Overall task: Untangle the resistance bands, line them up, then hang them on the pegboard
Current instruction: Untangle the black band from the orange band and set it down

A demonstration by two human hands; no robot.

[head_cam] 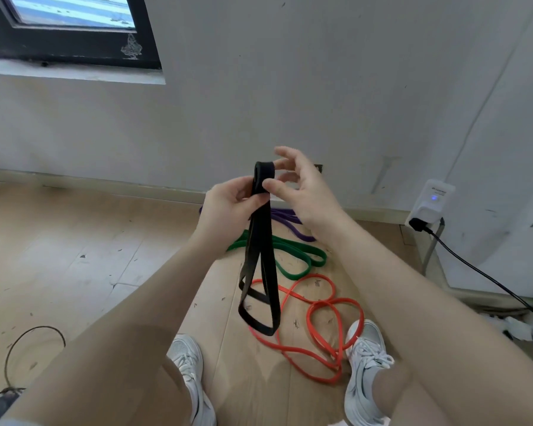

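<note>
A black resistance band [257, 259] hangs folded in front of me, its loops dangling just above the floor. My left hand [226, 204] grips it near the top fold. My right hand [302, 189] pinches the same top fold between thumb and fingers, the other fingers spread. On the wooden floor below lie a red band [323, 330] in loose curls, a green band [299, 255] folded over itself, and a purple band [286, 221] near the wall, partly hidden behind my hands. No pegboard is in view.
My two white shoes [191, 367] [365, 361] stand on the floor, the right one touching the red band. A white plug-in device [433, 201] with a black cable [486, 278] sits at the right wall. A thin dark wire loop [34, 348] lies at lower left. A window [71, 26] is upper left.
</note>
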